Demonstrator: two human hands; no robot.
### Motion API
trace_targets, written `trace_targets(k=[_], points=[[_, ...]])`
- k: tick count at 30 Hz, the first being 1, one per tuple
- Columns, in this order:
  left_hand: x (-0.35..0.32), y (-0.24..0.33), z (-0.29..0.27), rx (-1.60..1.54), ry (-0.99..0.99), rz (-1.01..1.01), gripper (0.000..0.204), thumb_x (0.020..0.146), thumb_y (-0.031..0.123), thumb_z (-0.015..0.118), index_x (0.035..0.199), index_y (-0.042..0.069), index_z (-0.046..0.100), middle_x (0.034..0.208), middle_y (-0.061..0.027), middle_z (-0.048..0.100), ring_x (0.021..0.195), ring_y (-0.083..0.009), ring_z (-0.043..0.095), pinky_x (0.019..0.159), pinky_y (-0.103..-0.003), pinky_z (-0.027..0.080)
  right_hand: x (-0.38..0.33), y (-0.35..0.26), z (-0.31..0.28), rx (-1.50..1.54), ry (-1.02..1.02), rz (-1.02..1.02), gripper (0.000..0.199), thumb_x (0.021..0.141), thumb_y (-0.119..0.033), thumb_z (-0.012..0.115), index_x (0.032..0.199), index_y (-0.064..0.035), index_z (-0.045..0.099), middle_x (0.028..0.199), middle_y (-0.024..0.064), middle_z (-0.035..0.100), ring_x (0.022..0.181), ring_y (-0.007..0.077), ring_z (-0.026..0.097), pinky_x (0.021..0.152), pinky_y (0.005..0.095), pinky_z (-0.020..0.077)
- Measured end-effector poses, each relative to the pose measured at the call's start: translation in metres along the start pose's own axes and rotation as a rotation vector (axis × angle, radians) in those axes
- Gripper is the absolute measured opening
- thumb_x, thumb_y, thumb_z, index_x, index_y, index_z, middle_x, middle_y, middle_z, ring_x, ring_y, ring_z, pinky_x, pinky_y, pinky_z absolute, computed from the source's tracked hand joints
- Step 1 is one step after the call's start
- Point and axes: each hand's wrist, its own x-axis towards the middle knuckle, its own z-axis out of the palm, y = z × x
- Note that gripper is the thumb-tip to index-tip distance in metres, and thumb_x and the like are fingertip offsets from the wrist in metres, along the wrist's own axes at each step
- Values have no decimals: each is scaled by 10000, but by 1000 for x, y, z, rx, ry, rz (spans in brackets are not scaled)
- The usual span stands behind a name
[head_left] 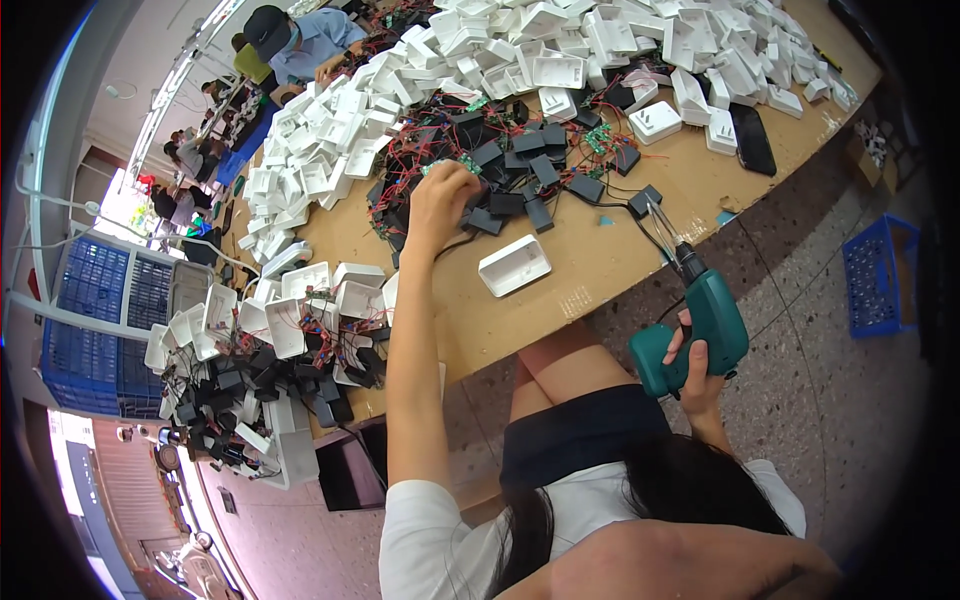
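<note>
My left hand [442,203] reaches into a heap of black rectangular blocks [508,204] with red and black wires and green circuit boards [600,140]. Its fingers are curled together beside a small green board, and what they grip is hidden. In my right hand [700,372] is a green soldering gun [716,325], held by its handle near the table's front edge. The gun's metal tip points up toward a black block [645,200] at the heap's right end. An open white plastic case [515,266] lies near the front edge, apart from both hands.
White cases [330,130] are piled along the far side of the cardboard-covered table [480,325]. A black phone [752,140] lies at the right. More wired blocks [240,375] and cases crowd the left. A blue crate [880,277] stands on the floor. Another person [310,50] works across the table.
</note>
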Motion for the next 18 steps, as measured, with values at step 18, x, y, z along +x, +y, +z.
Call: trace_targets(k=[18], points=[[-82,138,-41,-144,365,-529,62,893,29,764,951,45,747,814,-34,651,662,-104,564,618,-262,447,-9,19,7,58,-70,108,370,1013,-235,635,1247,40,552,956,98,619,712,120,601,632,259,501]])
